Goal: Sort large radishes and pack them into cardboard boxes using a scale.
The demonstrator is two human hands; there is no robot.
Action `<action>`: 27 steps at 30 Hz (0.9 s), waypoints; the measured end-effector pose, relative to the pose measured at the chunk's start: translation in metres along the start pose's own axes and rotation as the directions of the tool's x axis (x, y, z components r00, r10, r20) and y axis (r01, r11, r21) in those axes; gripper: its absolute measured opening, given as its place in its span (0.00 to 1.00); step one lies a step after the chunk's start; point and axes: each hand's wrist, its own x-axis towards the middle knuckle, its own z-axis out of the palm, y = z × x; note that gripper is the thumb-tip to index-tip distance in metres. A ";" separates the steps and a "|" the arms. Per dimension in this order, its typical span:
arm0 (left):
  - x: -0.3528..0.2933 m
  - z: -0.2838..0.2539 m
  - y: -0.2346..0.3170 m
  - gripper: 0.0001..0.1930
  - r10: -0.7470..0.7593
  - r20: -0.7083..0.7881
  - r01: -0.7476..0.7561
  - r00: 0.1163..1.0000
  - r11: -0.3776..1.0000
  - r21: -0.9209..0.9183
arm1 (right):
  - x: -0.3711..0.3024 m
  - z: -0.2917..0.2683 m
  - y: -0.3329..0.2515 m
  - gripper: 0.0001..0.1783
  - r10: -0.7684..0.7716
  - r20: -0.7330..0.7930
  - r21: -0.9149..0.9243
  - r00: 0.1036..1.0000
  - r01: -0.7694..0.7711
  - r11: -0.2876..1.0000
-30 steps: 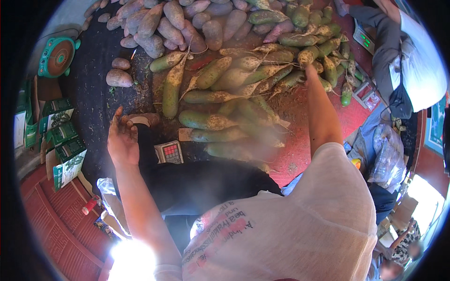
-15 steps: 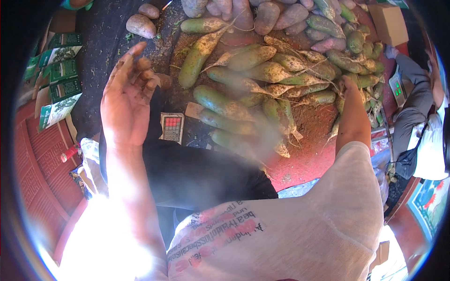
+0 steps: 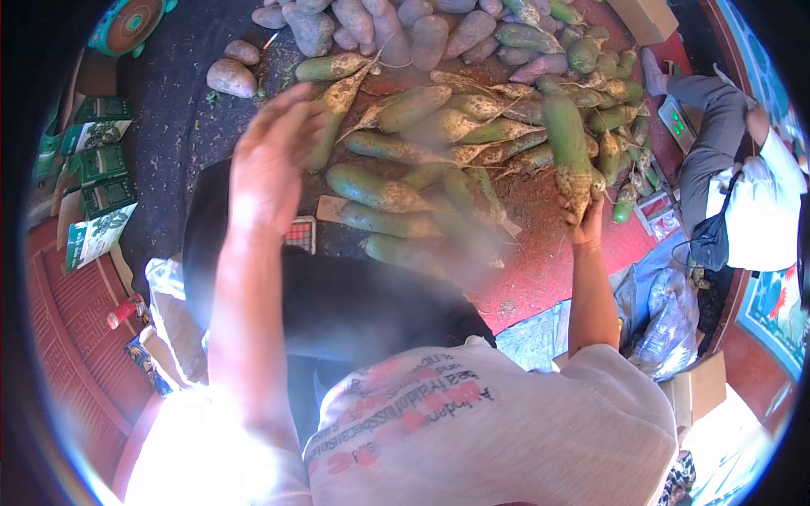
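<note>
Clasping a long, green, soil-smeared radish (image 3: pixel 565 135), the right hand (image 3: pixel 585 224) could slip on dirt (image 3: pixel 574 185), the left hand (image 3: pixel 272 160) loosely spread.

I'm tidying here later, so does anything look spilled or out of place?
Loose soil is strewn over the red mat near the green radish in the right hand, so it looks spilled. Two purplish tubers lie apart from their heap, and a calculator, partly hidden by the left forearm, sits oddly near other radishes.
</note>
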 end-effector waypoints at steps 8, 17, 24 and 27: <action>-0.011 0.018 -0.013 0.30 -0.040 0.316 0.193 0.948 0.862 -0.468 | -0.038 0.184 0.103 0.45 0.410 0.626 0.078 0.663 -0.577 0.813; -0.008 -0.039 -0.011 0.17 0.023 -0.167 -0.120 0.986 0.791 -0.600 | -0.008 0.293 0.103 0.39 0.113 0.465 -0.871 0.878 0.431 0.236; -0.017 -0.043 -0.036 0.14 0.042 0.078 0.019 0.996 0.760 -0.650 | -0.031 0.316 0.164 0.63 0.086 0.721 -0.674 0.687 0.725 -0.138; -0.028 -0.045 -0.027 0.24 0.027 0.195 0.098 0.980 0.793 -0.601 | -0.039 0.310 0.159 0.64 0.097 0.650 -0.745 0.754 0.657 -0.113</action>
